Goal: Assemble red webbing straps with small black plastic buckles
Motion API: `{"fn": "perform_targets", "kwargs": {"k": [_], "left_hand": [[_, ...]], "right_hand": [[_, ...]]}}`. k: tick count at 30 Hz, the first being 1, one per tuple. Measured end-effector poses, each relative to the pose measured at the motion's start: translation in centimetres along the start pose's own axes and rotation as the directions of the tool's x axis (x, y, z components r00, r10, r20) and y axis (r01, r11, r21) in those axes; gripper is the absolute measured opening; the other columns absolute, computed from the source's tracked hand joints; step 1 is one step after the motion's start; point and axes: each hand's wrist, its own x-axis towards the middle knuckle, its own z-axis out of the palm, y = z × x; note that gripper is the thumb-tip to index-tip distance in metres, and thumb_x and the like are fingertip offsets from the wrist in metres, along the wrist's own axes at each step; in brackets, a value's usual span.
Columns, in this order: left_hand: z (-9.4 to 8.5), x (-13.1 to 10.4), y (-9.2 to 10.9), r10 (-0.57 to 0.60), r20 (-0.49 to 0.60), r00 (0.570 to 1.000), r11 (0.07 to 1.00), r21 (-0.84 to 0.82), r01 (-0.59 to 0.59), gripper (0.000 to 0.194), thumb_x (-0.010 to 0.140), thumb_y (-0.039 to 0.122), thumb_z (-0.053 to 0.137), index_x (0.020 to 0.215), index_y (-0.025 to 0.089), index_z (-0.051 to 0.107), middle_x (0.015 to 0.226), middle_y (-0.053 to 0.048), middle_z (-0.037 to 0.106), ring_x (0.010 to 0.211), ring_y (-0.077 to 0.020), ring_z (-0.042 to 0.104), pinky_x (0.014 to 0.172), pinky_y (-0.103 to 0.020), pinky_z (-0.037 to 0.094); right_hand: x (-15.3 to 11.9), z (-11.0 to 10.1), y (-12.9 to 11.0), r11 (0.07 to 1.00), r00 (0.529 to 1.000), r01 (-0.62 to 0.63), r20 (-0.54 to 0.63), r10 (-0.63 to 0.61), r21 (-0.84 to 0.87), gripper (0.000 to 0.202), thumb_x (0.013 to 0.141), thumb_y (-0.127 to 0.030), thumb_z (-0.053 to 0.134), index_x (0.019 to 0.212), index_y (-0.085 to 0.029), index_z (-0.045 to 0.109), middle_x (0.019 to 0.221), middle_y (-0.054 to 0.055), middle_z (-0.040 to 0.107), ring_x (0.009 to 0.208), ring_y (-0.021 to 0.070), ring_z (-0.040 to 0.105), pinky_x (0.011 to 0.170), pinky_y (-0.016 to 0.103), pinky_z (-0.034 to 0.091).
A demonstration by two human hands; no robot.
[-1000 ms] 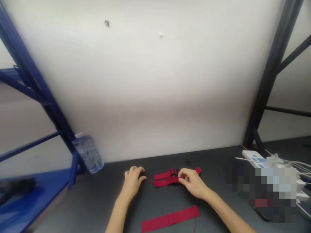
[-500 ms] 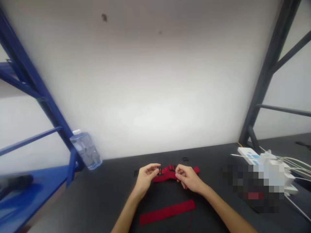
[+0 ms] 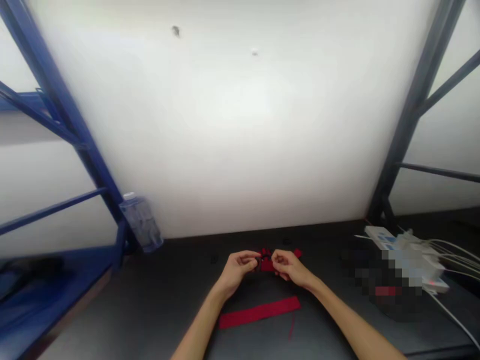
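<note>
Between my two hands a red webbing strap [image 3: 267,265] with black buckle parts lies bunched on the dark table. My left hand [image 3: 238,269] pinches a black plastic buckle [image 3: 258,263] at the strap's left side. The fingers of my right hand [image 3: 291,267] are closed on the strap's right part, by another black piece; their exact grip is partly hidden. The strap's red end pokes out behind the right hand. Nearer to me, a flat red strip [image 3: 258,313] lies slantwise, a thin red thread hanging from its right end.
Small dark pieces lie beyond the hands, one at left [image 3: 214,258] and one behind [image 3: 287,241]. A clear bottle [image 3: 142,223] leans at the blue frame [image 3: 88,150]. On the right are white power strips [image 3: 427,262] with cables, a pixelated dark object and a black post [image 3: 403,120].
My left hand has moved right with the buckle, so the hands are closer together and the buckle parts nearly meet. The view has shifted slightly; the flat red strip lies as before.
</note>
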Motion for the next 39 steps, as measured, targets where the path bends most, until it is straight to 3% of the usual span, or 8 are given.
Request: {"fn": "perform_targets", "kwargs": {"k": [7, 12, 16, 22, 26, 30, 36, 39], "left_hand": [[0.6, -0.3, -0.2, -0.043, 0.064, 0.997, 0.996, -0.078, 0.048, 0.039, 0.070, 0.034, 0.077, 0.098, 0.008, 0.069, 0.080, -0.010, 0.071, 0.066, -0.0159, 0.064, 0.067, -0.028, 0.051], [1.1, -0.3, -0.4, -0.067, 0.090, 0.994, 0.994, -0.077, 0.074, 0.041, 0.068, 0.033, 0.078, 0.098, 0.007, 0.069, 0.083, -0.012, 0.072, 0.070, -0.0194, 0.067, 0.072, -0.034, 0.054], [1.2, -0.1, -0.5, -0.047, 0.097, 0.994, 0.997, -0.049, 0.052, 0.038, 0.064, 0.027, 0.080, 0.095, 0.008, 0.069, 0.082, -0.011, 0.073, 0.072, -0.0204, 0.069, 0.075, -0.037, 0.055], [1.7, -0.3, -0.8, -0.002, -0.003, 1.000, 1.000, -0.005, 0.002, 0.035, 0.063, 0.028, 0.080, 0.090, 0.008, 0.070, 0.081, -0.012, 0.073, 0.072, -0.0217, 0.070, 0.074, -0.038, 0.057], [2.5, -0.6, -1.3, -0.005, -0.052, 0.999, 1.000, -0.023, 0.004, 0.038, 0.063, 0.033, 0.081, 0.087, 0.006, 0.069, 0.077, -0.012, 0.073, 0.069, -0.0228, 0.070, 0.073, -0.039, 0.057], [2.7, -0.5, -1.8, -0.006, -0.103, 0.995, 1.000, -0.010, 0.005, 0.039, 0.062, 0.036, 0.081, 0.085, 0.007, 0.070, 0.074, -0.011, 0.073, 0.065, -0.0219, 0.070, 0.068, -0.037, 0.058], [2.8, -0.6, -2.0, 0.048, -0.125, 0.991, 0.998, 0.044, -0.043, 0.034, 0.064, 0.033, 0.080, 0.085, 0.008, 0.072, 0.074, -0.009, 0.072, 0.063, -0.0191, 0.067, 0.065, -0.033, 0.057], [3.1, -1.0, -2.1, 0.066, -0.162, 0.985, 0.995, 0.086, -0.052, 0.030, 0.067, 0.031, 0.078, 0.086, 0.009, 0.073, 0.074, -0.008, 0.072, 0.061, -0.0174, 0.066, 0.062, -0.031, 0.056]], "right_hand": [[-0.3, 0.2, 0.5, 0.999, 0.999, 0.026, -0.022, -0.026, -0.029, 0.029, 0.078, -0.044, 0.062, 0.078, -0.018, 0.049, 0.060, -0.004, 0.056, 0.037, 0.0051, 0.040, 0.037, 0.017, 0.027], [-0.4, 0.3, 0.5, 0.995, 0.996, 0.035, -0.084, -0.043, -0.097, 0.028, 0.074, -0.042, 0.067, 0.076, -0.017, 0.056, 0.055, -0.005, 0.052, 0.043, 0.0086, 0.048, 0.041, 0.020, 0.038], [-0.3, 0.8, 0.2, 0.999, 0.992, 0.052, -0.113, -0.051, 0.011, 0.031, 0.068, -0.042, 0.074, 0.075, -0.015, 0.060, 0.058, -0.003, 0.055, 0.047, 0.0103, 0.051, 0.045, 0.024, 0.044], [-0.5, 1.7, -0.5, 0.962, 0.992, 0.096, -0.102, -0.072, 0.254, 0.036, 0.066, -0.036, 0.078, 0.091, -0.016, 0.062, 0.079, 0.002, 0.063, 0.063, 0.0141, 0.060, 0.061, 0.031, 0.052], [-0.7, 2.0, -0.9, 0.968, 0.988, 0.143, -0.081, -0.128, 0.209, 0.036, 0.067, -0.034, 0.077, 0.097, -0.018, 0.067, 0.095, 0.005, 0.063, 0.079, 0.0166, 0.061, 0.069, 0.030, 0.051], [-0.9, 2.2, -0.6, 0.977, 0.982, 0.174, -0.091, -0.163, 0.120, 0.026, 0.065, -0.036, 0.078, 0.082, -0.018, 0.072, 0.101, 0.005, 0.059, 0.086, 0.0168, 0.058, 0.075, 0.030, 0.048], [-0.9, 1.9, 0.4, 0.986, 0.972, 0.117, -0.218, -0.089, 0.122, 0.025, 0.070, -0.039, 0.070, 0.068, -0.016, 0.063, 0.091, 0.004, 0.059, 0.060, 0.0093, 0.047, 0.056, 0.025, 0.039], [-1.2, 2.0, 0.3, 0.988, 0.961, 0.111, -0.266, -0.079, 0.106, 0.022, 0.071, -0.036, 0.066, 0.065, -0.016, 0.061, 0.086, 0.002, 0.058, 0.055, 0.0086, 0.043, 0.054, 0.025, 0.036]]}}
